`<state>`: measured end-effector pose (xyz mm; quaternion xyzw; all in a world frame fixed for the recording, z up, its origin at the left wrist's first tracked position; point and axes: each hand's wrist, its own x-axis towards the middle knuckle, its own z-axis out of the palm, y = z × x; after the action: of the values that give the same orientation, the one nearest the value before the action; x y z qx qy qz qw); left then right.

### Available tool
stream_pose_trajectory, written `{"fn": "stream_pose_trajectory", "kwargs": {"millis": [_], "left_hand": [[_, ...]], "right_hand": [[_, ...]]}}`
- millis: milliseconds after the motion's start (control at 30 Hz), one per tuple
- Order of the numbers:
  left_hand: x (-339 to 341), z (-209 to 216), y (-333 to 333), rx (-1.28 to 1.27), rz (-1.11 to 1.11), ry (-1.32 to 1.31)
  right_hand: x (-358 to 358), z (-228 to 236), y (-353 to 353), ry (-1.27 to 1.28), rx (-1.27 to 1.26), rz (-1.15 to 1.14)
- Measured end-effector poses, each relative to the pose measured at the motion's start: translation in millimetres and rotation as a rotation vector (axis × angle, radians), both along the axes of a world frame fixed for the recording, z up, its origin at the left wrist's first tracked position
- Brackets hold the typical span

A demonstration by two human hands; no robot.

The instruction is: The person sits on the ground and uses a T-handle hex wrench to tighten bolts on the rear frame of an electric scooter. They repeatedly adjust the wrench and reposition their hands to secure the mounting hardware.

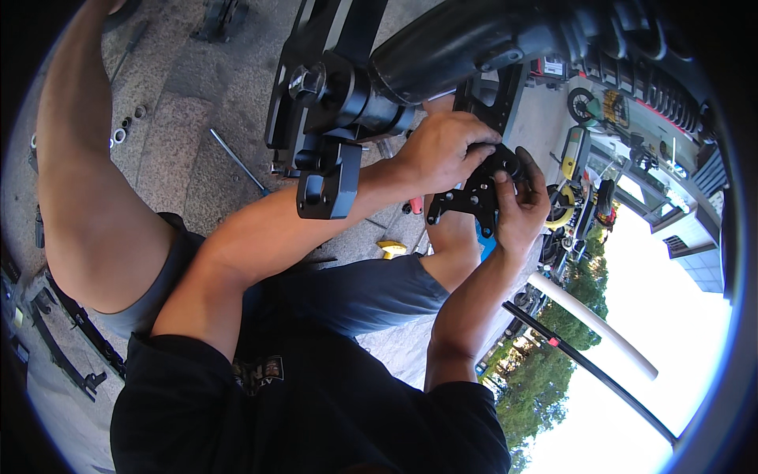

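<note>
Above the person's lap, near the middle of the view, both hands meet on a flat black bracket [474, 197] pierced with several holes. Left hand [442, 150]: fingers curled over the bracket's upper edge, grip clenched on it from the left. Right hand [521, 209]: palm against the bracket's right side, thumb and fingers wrapped about it, grip likewise closed on the part. Bracket: held upright in the air between the two hands, just below a thick black tube [466, 43] that crosses the top of the view. Left of the hands, a black clamp block [328, 186] hangs from a heavy black frame [316, 87] carrying a large bolt head. Upper right: a coil spring [663, 87] runs along the dark machine body. Stone floor [189, 118]: a slim metal rod with a blue tip [237, 162] lies well left of the hands; small metal rings [126, 126] sit farther left; a yellow-handled tool [391, 249] lies just beside the person's knee. Lower right: a white pipe [592, 324] slants beside a thin black bar [592, 371], with trees beyond.
</note>
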<state>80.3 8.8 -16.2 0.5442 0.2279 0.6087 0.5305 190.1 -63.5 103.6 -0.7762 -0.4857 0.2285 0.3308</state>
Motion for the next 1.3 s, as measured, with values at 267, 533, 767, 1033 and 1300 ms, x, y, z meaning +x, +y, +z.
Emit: {"fn": "stream_pose_trajectory", "kwargs": {"millis": [267,533,767,1033,1300], "left_hand": [[4.4,2.0,-1.9,-0.551,-0.349,-0.247],[1.9,9.2,-4.9,-0.053,0.033,0.054],[2.2,5.6,-8.1,-0.209,-0.109,0.012],[2.7,8.5,-3.3,-0.392,-0.198,-0.017],[-2.1,15.3,-5.5,-0.353,-0.068,0.276]], "right_hand": [[-1.1,-3.9,-0.3,0.022,0.046,-0.012],[1.6,-8.8,0.0,0.016,0.081,-0.003],[3.0,-13.1,1.1,-0.052,0.118,-0.013],[3.5,-15.3,1.3,-0.028,0.172,0.008],[6.0,-16.8,2.3,-0.222,0.224,0.061]]}}
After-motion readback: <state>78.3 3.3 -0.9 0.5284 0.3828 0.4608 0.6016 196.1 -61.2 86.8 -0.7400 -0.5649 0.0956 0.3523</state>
